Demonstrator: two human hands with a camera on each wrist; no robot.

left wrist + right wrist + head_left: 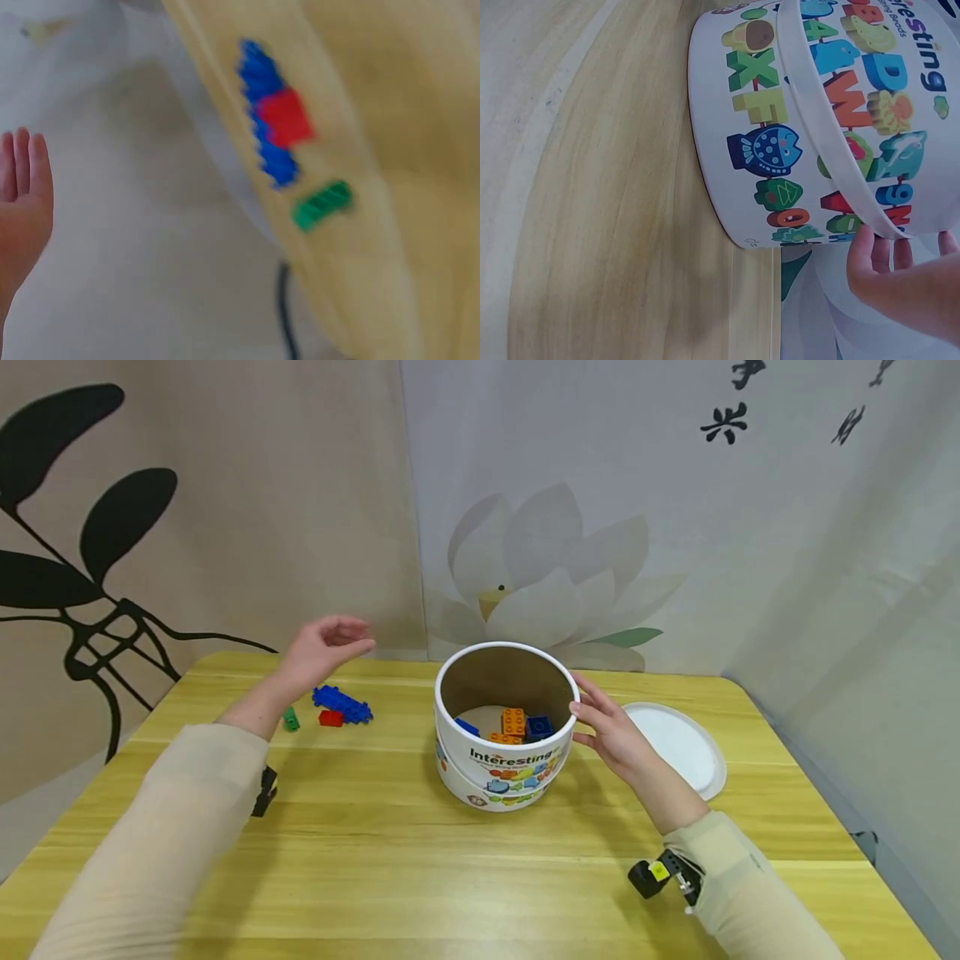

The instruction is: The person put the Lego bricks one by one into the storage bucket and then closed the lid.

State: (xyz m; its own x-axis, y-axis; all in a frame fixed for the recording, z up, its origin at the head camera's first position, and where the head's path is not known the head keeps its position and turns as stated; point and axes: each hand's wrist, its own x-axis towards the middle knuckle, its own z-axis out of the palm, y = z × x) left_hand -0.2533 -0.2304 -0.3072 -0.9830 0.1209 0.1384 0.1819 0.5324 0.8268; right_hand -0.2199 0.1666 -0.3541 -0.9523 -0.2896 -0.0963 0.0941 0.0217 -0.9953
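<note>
My left hand is raised over the far left of the table with nothing in it, its fingers loosely bent. Near it in the head view lie a long studded blue piece, a red block and a green block. At the middle stands a white round bucket printed with letters and pictures, its top open. Inside are orange blocks, a dark blue block and another blue piece. My right hand holds the bucket by its right side, fingertips at the rim and band.
A white round lid lies on the wooden table to the right of the bucket. Behind the table's far edge hangs a printed curtain. Small black cameras are strapped at the wrists.
</note>
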